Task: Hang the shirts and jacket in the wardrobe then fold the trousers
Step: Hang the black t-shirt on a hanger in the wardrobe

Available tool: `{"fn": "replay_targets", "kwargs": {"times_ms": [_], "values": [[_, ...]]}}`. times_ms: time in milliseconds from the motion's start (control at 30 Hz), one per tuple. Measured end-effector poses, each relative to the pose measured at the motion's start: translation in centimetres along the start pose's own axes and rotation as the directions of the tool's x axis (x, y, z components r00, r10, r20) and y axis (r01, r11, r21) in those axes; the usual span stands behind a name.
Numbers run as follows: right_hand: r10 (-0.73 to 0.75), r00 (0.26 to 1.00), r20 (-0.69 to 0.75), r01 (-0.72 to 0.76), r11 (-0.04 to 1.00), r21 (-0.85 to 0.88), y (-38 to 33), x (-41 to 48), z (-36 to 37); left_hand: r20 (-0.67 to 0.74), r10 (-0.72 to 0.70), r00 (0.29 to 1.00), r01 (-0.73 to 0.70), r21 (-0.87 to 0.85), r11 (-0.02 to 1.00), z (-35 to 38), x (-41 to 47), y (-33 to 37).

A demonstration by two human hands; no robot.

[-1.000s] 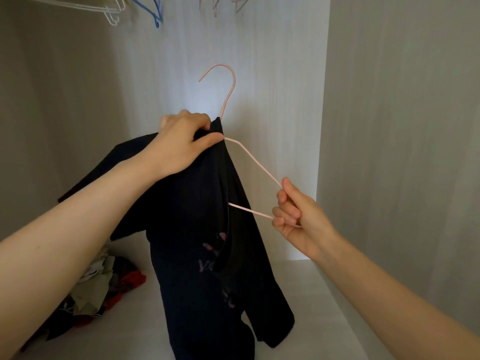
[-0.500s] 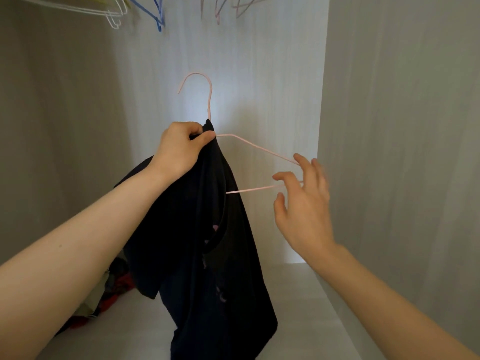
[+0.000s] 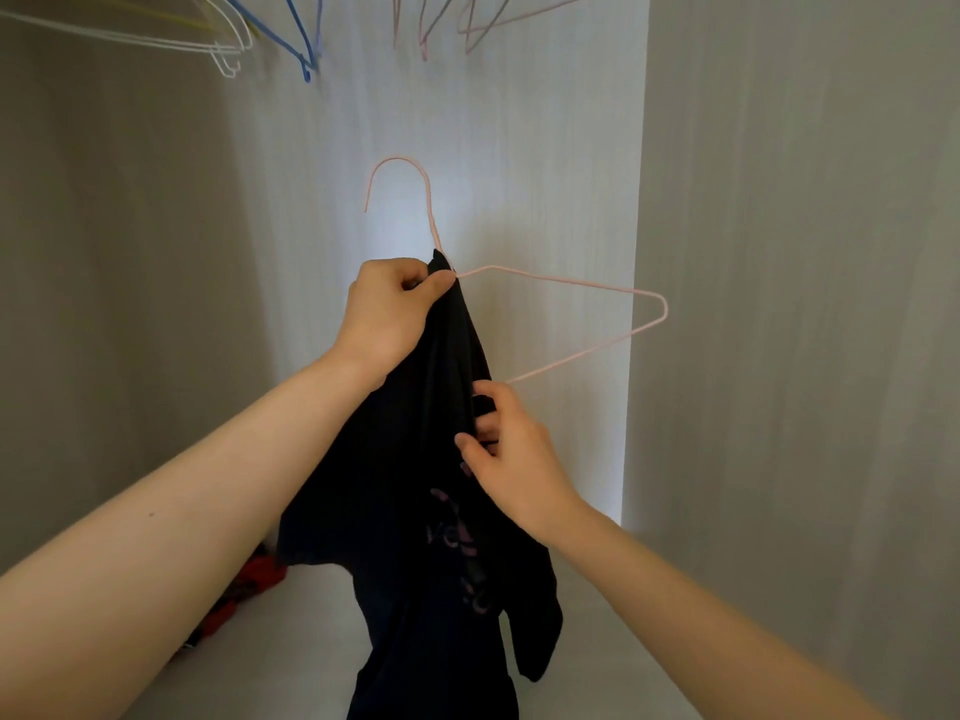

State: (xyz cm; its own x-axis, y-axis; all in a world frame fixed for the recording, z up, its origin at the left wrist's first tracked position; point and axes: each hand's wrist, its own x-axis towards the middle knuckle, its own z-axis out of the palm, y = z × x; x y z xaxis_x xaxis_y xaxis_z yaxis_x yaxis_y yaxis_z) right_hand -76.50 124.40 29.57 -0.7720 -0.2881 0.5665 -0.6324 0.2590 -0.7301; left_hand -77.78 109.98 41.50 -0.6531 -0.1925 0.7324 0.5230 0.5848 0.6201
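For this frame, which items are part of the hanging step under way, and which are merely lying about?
In use:
- black shirt, gripped by both hands
- pink hanger, its right arm still bare
- left hand
- right hand

Lying about:
- empty hangers overhead, e.g. blue hanger
- heap of clothes on the wardrobe floor

**Colours and patterns inside the wardrobe**

The shirt is black, with a print in pink on its front; the shape of the print is folded and cannot be read. The hanger that carries it is a thin wire of pale pink. Near the top edge hang other hangers: white ones at the left with one yellow wire among them, a blue one next to them, and pale pink ones further right. The wardrobe walls are light grey with a fine vertical grain, and the back wall looks whiter where light falls. On the pale floor at the lower left lies a pile of clothes, red and dark.
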Motion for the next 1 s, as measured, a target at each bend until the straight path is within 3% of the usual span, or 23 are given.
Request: {"fn": "replay_targets", "kwargs": {"times_ms": [67,133,267,333,500,633,733,867,1000], "values": [[-0.061,0.996,0.062,0.067,0.993,-0.099,0.8,-0.9,-0.5,-0.006,-0.030,1.000,0.030,-0.020,0.999,-0.7,0.2,-0.3],[-0.106,0.990,0.098,0.133,0.938,-0.321,1.7,-1.7,-1.5,-0.024,-0.067,0.997,0.066,-0.038,0.997,-1.8,0.6,-0.7],[-0.108,0.967,0.229,0.242,0.659,-0.712,3.1,-1.8,-4.5,-0.050,-0.105,0.993,0.100,-0.088,0.991,-4.1,1.7,-1.4],[-0.130,0.957,0.258,0.281,0.630,-0.724,3.6,-1.3,-6.2,-0.042,-0.081,0.996,0.078,-0.071,0.994,-5.1,2.0,-1.8],[-0.278,0.949,0.151,0.285,0.541,-0.791,3.1,0.2,-10.4,0.080,0.064,0.995,-0.073,0.113,0.991,-7.1,1.6,-2.1],[-0.159,0.979,0.126,0.202,0.710,-0.674,2.4,1.0,-13.4,0.159,0.095,0.983,-0.120,0.152,0.981,-8.0,1.3,-2.2],[-0.164,0.978,0.126,0.207,0.783,-0.586,1.4,1.8,-13.8,0.171,0.126,0.977,-0.149,0.135,0.980,-7.5,1.0,-1.7],[-0.106,0.994,0.030,0.110,0.951,-0.290,-1.1,2.8,-12.4,0.195,0.181,0.964,-0.207,0.125,0.970,-5.4,0.7,-0.3],[-0.092,0.988,-0.123,0.060,0.970,-0.237,-3.1,4.4,-11.8,0.169,0.238,0.957,-0.263,0.148,0.954,-4.2,1.5,1.4]]}}
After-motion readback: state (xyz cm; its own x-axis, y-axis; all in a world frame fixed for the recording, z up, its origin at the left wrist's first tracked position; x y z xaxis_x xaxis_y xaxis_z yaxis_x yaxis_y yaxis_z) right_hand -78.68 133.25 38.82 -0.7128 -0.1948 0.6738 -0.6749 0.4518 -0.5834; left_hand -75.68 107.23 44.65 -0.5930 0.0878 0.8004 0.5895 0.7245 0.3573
